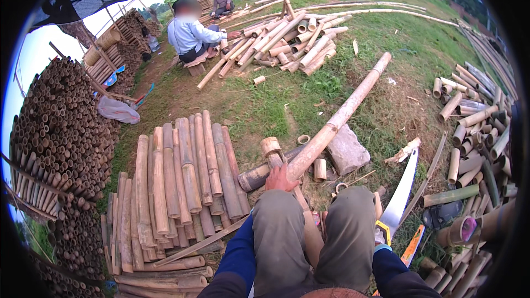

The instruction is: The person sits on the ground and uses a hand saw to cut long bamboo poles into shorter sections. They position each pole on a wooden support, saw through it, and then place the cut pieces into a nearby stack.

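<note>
One long bamboo pole [337, 118] slants across the grey stone block [346, 149]; my left hand [280, 178] is clamped on its near end above my knees. My right hand [380, 236] is mostly hidden behind my knee; I cannot tell its grip, with the curved saw [402, 193] beside it.

A long bamboo pole [338, 117], pale tan with darker node rings and a few scuffed brown patches, lies slanted across the grass from far upper right down toward the person's knees, its near end passing between the legs and its middle resting against a grey stone block. The left hand [280, 179] grips it near that lower end, just beside a short cut bamboo piece [271, 149] standing on end. A handsaw [400, 194] with a broad, pale curved blade and a yellow handle is held at the right knee, blade pointing up and away over the ground, clear of the pole.
</note>
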`<state>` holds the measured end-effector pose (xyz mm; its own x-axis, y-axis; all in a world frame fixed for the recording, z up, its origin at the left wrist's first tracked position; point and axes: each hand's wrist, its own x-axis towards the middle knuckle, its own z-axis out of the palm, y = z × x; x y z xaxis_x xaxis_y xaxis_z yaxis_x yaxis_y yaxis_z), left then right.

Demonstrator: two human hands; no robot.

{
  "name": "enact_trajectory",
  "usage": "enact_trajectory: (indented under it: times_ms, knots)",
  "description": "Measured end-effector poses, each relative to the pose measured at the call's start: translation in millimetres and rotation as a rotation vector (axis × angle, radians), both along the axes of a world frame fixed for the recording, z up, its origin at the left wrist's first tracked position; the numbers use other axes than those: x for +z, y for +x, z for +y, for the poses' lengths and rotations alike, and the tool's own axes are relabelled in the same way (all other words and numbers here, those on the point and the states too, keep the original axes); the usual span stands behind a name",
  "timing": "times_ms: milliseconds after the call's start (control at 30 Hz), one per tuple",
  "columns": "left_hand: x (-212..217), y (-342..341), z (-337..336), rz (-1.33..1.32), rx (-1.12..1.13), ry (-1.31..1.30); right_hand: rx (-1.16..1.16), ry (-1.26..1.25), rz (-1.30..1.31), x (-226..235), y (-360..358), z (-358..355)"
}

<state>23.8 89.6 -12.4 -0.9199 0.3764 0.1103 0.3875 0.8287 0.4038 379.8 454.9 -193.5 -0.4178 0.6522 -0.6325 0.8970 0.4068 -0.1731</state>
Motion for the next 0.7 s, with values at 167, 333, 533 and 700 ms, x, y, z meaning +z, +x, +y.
enact_trajectory:
  times_ms: [167,333,533,700]
  knots:
    - [1,-1,-18,-0.024,0.031,-0.034,0.081,-0.04,-0.016,-25,-10,-7]
    - [5,-2,12,-0.01,-0.022,0.02,0.17,0.064,-0.044,-82,15,42]
    - [-5,-2,-16,-0.008,0.018,-0.033,0.037,-0.015,0.009,-41,-1,-5]
    - [-5,-3,-12,0.004,0.002,-0.015,0.043,0.05,0.004,-49,2,-2]
